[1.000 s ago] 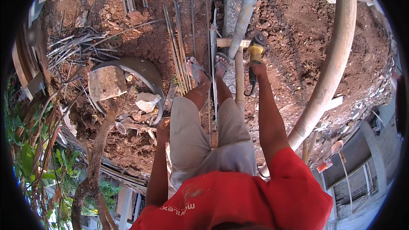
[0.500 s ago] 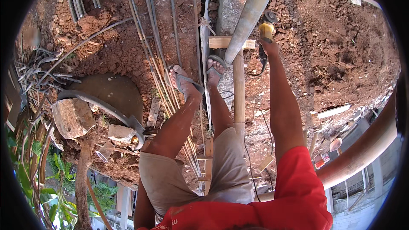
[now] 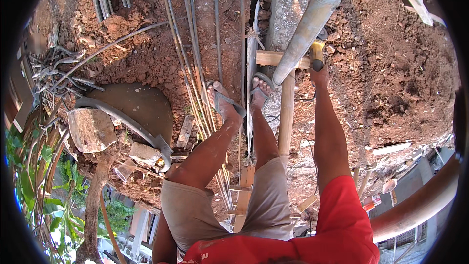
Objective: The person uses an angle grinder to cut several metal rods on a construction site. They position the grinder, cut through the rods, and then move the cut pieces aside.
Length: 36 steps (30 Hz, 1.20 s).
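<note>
My right hand [image 3: 320, 77] is closed around the black body of an angle grinder [image 3: 317, 49] with a yellow head. Its disc end points away from me and is partly hidden by a thick slanting pole [image 3: 315, 19]. Just left of my hand, a short piece of wood [image 3: 269, 58] lies crosswise under that pole, at the far end of a bamboo post [image 3: 287, 112]. My left arm [image 3: 164, 239] hangs at my side, and its hand is out of view.
Several long steel bars [image 3: 194, 44] lie on the reddish soil left of my sandalled feet. A concrete strip [image 3: 289, 5] runs beside my right foot. Further left are a muddy puddle [image 3: 139, 105], a stone block [image 3: 91, 129] and tangled metal rods [image 3: 63, 68]. A thick curved pole [image 3: 420, 200] crosses at right.
My right hand and the grinder have come closer to the slanting pole, and the disc is now more hidden behind it. The whole scene has shifted slightly right and down.
</note>
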Motion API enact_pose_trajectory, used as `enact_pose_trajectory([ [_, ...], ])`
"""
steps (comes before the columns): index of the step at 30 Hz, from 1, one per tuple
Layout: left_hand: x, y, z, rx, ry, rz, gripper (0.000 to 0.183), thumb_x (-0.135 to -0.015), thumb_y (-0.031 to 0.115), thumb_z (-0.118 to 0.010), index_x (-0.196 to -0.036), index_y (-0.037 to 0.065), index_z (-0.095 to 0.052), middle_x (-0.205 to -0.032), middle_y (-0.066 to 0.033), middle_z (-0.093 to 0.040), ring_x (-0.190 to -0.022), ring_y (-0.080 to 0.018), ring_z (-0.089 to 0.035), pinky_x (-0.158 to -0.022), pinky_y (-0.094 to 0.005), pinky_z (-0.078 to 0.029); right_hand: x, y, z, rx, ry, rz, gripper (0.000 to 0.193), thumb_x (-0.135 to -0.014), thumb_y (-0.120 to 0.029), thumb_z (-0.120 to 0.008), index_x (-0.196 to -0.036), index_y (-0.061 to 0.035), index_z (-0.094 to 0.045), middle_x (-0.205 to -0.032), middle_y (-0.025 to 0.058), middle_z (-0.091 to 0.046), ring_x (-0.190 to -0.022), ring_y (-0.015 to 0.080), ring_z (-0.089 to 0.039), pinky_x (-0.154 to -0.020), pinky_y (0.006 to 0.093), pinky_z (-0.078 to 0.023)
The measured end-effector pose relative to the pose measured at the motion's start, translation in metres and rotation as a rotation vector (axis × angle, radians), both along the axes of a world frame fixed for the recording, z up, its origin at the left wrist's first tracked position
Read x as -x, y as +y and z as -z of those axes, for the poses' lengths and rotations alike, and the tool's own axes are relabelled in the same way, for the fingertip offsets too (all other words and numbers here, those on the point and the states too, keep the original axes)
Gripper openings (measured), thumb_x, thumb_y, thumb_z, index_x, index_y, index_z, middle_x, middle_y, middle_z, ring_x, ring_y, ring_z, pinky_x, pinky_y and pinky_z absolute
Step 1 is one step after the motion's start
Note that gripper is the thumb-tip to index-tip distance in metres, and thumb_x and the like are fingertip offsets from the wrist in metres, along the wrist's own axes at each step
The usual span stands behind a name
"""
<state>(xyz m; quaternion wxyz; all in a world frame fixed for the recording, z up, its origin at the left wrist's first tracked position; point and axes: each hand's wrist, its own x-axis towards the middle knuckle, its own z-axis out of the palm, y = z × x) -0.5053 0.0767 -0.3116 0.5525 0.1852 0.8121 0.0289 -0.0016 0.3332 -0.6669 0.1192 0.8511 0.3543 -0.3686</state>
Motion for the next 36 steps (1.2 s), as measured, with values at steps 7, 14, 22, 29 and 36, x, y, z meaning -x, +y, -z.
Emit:
enact_pose_trajectory([
  [7, -0.003, -0.003, -0.019, -0.066, 0.037, 0.067, 0.031, -0.096, 0.023, -0.068, -0.117, -0.001, -0.067, -0.104, -0.0161, -0.074, -0.096, -0.0267, -0.071, -0.085, -0.0371, -0.054, -0.021, -0.030, -0.003, -0.019, 0.066, -0.023, 0.078, -0.075, -0.020, -0.078, -0.145, -0.0013, -0.046, -0.133, 0.0304, -0.059, -0.125, 0.0466, -0.058, -0.104, 0.0518, -0.049],
  [14, 0.022, -0.040, -0.073, -0.047, 0.068, 0.169, 0.032, -0.095, 0.023, -0.069, -0.116, -0.001, -0.067, -0.102, -0.0178, -0.074, -0.095, -0.0282, -0.071, -0.084, -0.0378, -0.054, -0.020, -0.042, -0.039, -0.144, 0.119, -0.060, 0.062, -0.069, -0.026, -0.081, -0.123, 0.0023, -0.070, -0.112, 0.0284, -0.073, -0.105, 0.0409, -0.071, -0.093, 0.0440, -0.056],
  [22, 0.006, -0.013, -0.097, -0.008, 0.111, 0.058, 0.027, -0.099, 0.022, -0.065, -0.116, 0.001, -0.068, -0.102, -0.0085, -0.072, -0.095, -0.0180, -0.066, -0.086, -0.0346, -0.052, 0.045, 0.024, -0.306, -0.499, 0.445, -0.103, 0.020, -0.078, 0.000, -0.055, -0.080, -0.0024, -0.074, -0.076, 0.0128, -0.071, -0.076, 0.0233, -0.069, -0.072, 0.0374, -0.053],
  [29, -0.017, 0.075, -0.141, -0.036, -0.078, -0.206, 0.041, -0.094, 0.036, -0.073, -0.120, 0.005, -0.071, -0.100, -0.0125, -0.076, -0.088, -0.0253, -0.073, -0.077, -0.0388, -0.058, 0.059, 0.133, -0.642, -1.042, 0.655, 0.088, 0.017, -0.088, 0.001, -0.052, -0.090, 0.0018, -0.069, -0.090, 0.0130, -0.068, -0.090, 0.0267, -0.065, -0.087, 0.0376, -0.051],
  [36, -0.036, 0.104, -0.157, -0.105, -0.157, -0.150, 0.040, -0.099, 0.033, -0.069, -0.122, 0.000, -0.067, -0.104, -0.0120, -0.074, -0.090, -0.0223, -0.072, -0.076, -0.0392, -0.061, -0.001, 0.144, -0.632, -0.951, -0.251, -0.095, 0.075, -0.086, -0.043, -0.080, -0.145, -0.0065, -0.052, -0.130, 0.0223, -0.057, -0.122, 0.0381, -0.055, -0.103, 0.0529, -0.047],
])
